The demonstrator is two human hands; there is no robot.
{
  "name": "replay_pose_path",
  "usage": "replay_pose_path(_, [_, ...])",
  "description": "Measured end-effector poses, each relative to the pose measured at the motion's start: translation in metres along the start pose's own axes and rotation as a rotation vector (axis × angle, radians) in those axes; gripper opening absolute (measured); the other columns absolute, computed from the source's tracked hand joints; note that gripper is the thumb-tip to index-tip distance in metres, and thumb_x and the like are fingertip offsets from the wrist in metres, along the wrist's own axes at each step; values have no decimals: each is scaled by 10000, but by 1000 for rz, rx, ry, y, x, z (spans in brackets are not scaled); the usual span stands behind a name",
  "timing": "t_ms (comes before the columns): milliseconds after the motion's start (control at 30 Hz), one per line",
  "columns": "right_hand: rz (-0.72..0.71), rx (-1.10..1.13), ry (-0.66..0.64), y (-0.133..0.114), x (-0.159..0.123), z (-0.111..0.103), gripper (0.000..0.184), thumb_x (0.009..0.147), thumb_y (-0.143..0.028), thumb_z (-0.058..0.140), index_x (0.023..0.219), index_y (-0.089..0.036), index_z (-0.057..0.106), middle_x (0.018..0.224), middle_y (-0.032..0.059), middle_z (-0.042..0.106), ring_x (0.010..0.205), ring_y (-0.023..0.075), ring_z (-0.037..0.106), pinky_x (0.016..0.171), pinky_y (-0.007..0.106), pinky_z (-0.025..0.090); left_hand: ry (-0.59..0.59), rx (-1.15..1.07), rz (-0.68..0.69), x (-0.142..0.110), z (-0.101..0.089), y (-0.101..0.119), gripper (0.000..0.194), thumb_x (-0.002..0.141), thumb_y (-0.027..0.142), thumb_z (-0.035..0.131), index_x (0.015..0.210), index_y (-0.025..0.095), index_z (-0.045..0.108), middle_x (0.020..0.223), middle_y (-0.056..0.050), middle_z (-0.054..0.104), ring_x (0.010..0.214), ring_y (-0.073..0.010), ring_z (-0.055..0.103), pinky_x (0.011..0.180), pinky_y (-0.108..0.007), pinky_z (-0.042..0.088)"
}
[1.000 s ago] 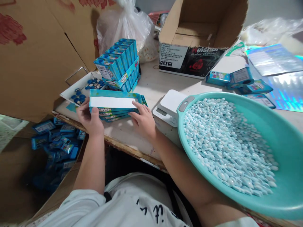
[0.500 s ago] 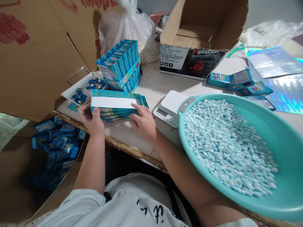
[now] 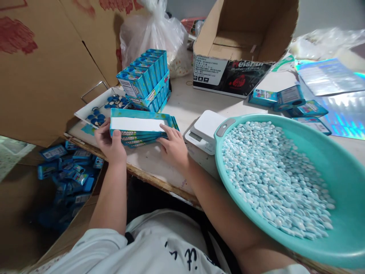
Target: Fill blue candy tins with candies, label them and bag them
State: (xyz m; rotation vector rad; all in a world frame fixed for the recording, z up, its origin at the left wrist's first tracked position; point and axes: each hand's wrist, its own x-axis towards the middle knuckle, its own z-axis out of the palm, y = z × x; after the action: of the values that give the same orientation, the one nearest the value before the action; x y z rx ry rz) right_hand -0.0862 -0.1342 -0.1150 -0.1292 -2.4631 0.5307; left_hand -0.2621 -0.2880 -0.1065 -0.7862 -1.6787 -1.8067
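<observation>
A nested stack of blue cardboard display trays (image 3: 137,125) with white insides lies at the table's front edge. My left hand (image 3: 111,144) is closed on the stack's left end, its thumb on the printed front wall and its fingers round the end. At the right end, my right hand (image 3: 173,144) grips the front wall, with a fingertip inside the top tray and other fingers outside. Just behind, filled trays of small blue candy boxes (image 3: 144,78) stand two layers high. To their left, a white tray (image 3: 82,110) holds round blue caps.
A white digital scale (image 3: 203,129) stands beside a large turquoise basin (image 3: 342,182) of pale blue candies. Behind are an open carton (image 3: 216,76) and a tied plastic bag (image 3: 154,34). Loose candy boxes (image 3: 289,97) lie at right; more boxes (image 3: 68,167) fill a carton below left.
My hands and the tray stack stay almost in place; the view shifts very slightly. Nothing has been let go or newly taken hold of.
</observation>
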Motion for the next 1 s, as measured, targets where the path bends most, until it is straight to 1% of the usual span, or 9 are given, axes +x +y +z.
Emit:
replay_pose_path(100, [7, 9, -9, 0, 0, 0, 267, 917, -142, 546, 1059, -217, 759, 1584, 142, 461, 1455, 300, 426, 1183, 517, 343, -2, 9, -21, 0, 0, 2, 604, 774, 720, 709, 1040, 206, 535, 1232, -134, 672, 1258, -295, 623, 1128, -490, 460])
replay_pose_path(300, [-11, 21, -4, 0, 0, 0, 266, 896, -124, 552, 1008, -225, 771, 1567, 136, 488, 1443, 279, 445, 1186, 500, 336, 6, -26, -31, 0, 1, 4, 555, 761, 675, 730, 1021, 219, 552, 1224, -118, 687, 1250, -283, 629, 1123, -468, 456])
replay_pose_path(433, [12, 19, -29, 0, 0, 0, 263, 882, -121, 571, 1004, -223, 780, 1570, 126, 489, 1436, 292, 451, 1188, 512, 330, 5, -7, -42, 1, 2, 5, 580, 756, 705, 714, 1034, 224, 548, 1210, -114, 687, 1241, -282, 632, 1131, -472, 443])
replay_pose_path(667, [-6, -20, -31, 1, -1, 3, 262, 849, -113, 613, 1022, -219, 779, 1571, 121, 486, 1437, 302, 437, 1193, 501, 329, -5, -34, -29, 1, 1, 4, 563, 764, 676, 730, 1038, 219, 550, 1205, -119, 682, 1242, -284, 629, 1125, -466, 447])
replay_pose_path(833, [5, -18, -50, 1, 0, 2, 261, 864, -119, 604, 1028, -225, 777, 1573, 117, 483, 1433, 304, 435, 1191, 512, 328, -4, 26, -40, 1, 0, 2, 612, 761, 739, 691, 1058, 222, 552, 1221, -117, 671, 1253, -286, 620, 1134, -461, 440])
replay_pose_path(1000, [7, -15, -59, 1, 0, 2, 260, 858, -118, 611, 1029, -231, 772, 1567, 113, 488, 1428, 304, 435, 1192, 510, 325, -5, 73, -53, 0, 0, 4, 638, 759, 782, 659, 1055, 228, 549, 1227, -112, 677, 1255, -285, 622, 1119, -458, 455])
